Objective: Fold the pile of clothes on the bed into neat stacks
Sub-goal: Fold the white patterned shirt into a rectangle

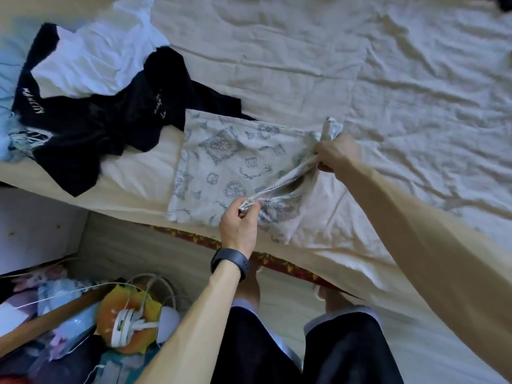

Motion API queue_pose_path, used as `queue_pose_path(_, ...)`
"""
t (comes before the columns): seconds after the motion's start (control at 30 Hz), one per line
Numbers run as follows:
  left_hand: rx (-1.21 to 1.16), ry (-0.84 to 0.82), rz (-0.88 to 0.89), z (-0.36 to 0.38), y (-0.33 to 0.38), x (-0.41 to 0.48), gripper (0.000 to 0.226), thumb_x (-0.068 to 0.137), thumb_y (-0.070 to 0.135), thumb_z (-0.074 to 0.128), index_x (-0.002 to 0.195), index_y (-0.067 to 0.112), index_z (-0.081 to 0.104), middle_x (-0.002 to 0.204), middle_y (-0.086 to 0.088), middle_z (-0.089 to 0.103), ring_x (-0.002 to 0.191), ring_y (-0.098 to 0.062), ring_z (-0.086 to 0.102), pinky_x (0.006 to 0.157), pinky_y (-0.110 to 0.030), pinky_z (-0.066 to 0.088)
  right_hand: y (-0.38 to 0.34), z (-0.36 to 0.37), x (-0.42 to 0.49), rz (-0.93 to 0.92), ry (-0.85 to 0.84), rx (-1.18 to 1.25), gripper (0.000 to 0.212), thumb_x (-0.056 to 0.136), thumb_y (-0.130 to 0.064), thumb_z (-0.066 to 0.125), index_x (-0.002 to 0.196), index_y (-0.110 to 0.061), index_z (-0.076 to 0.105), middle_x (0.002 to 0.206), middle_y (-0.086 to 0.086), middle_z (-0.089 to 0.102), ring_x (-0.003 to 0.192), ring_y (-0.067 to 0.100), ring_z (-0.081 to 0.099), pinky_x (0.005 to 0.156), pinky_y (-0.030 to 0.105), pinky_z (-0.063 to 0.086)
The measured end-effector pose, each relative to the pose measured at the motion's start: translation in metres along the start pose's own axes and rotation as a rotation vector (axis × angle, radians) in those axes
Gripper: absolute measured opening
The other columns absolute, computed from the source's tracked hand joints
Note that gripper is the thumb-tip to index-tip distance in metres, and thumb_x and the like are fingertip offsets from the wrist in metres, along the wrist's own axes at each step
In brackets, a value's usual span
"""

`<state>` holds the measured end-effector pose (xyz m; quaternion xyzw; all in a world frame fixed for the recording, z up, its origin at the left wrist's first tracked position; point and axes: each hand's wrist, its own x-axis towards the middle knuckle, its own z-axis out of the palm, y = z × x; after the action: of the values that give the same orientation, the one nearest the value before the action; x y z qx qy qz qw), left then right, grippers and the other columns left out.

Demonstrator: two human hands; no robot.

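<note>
Dark shorts (277, 353) and two bare forearms fill the bottom of the view, with the person standing right up against the bed (388, 65). Left grip (237, 227), black watch (230, 263) on the wrist, pinches a thin hem of the patterned cloth (219, 162) between thumb and fingertips, closed tight on that edge. Right grip (336, 155) is further out over the mattress, fingers curled round a gathered bunch of the same cloth, a tuft poking up above the knuckles.

Between the two, the fabric runs taut as a raised ridge. That looks like the point of it: pull one edge straight so it can go over as a clean fold line. The rest of the patterned cloth lies flat on the sheet, spreading away to the left of both grips, its near edge at the lip of the bed.

Off at the upper left, well apart from the hands, waits the unfolded pile. A black garment (91, 128) with white lettering sprawls over the corner, its tail reaching toward the cloth's far corner, and a white garment (97, 59) lies crumpled on top. No finished stack shows, so by my reading it's early going. Down on the floor at the left sits a jumble of odds and ends (119, 325).
</note>
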<state>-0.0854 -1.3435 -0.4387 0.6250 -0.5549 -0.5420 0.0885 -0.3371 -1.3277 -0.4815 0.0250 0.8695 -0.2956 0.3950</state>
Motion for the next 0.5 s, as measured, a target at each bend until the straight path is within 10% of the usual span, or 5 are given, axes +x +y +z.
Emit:
queue_pose_path(0.13, 0.071, 0.061, -0.039, -0.066, -0.028, 0.043, 0.005, 0.093, 0.033, 0.067, 0.091, 0.037, 0.065, 0.084, 0.022, 0.066, 0.078, 0.003, 0.060, 0.061, -0.006, 0.042, -0.051, 0.069, -0.027, -0.032, -0.012, -0.051, 0.005, 0.082, -0.009, 0.062, 0.078, -0.006, 0.060, 0.087, 0.016, 0.071, 0.083, 0.034, 0.074, 0.078, 0.052, 0.062)
queue_pose_path(0.37, 0.014, 0.088, -0.212, -0.143, -0.079, 0.104, 0.018, 0.096, 0.033, 0.064, 0.111, 0.025, 0.068, 0.113, 0.000, 0.069, 0.104, -0.023, 0.063, 0.090, -0.040, 0.054, -0.127, 0.188, -0.059, -0.099, -0.055, -0.305, 0.011, 0.086, -0.007, 0.055, 0.079, -0.005, 0.064, 0.081, 0.010, 0.074, 0.073, 0.023, 0.073, 0.070, 0.039, 0.064)
queue_pose_path(0.5, 0.048, 0.073, -0.246, -0.158, -0.099, 0.112, 0.023, 0.097, 0.033, 0.061, 0.116, 0.020, 0.064, 0.100, 0.007, 0.063, 0.095, -0.019, 0.062, 0.078, -0.030, 0.047, -0.144, 0.228, -0.062, -0.094, -0.034, -0.408, 0.015, 0.085, -0.005, 0.051, 0.080, -0.006, 0.065, 0.077, 0.007, 0.071, 0.069, 0.022, 0.070, 0.071, 0.035, 0.063)
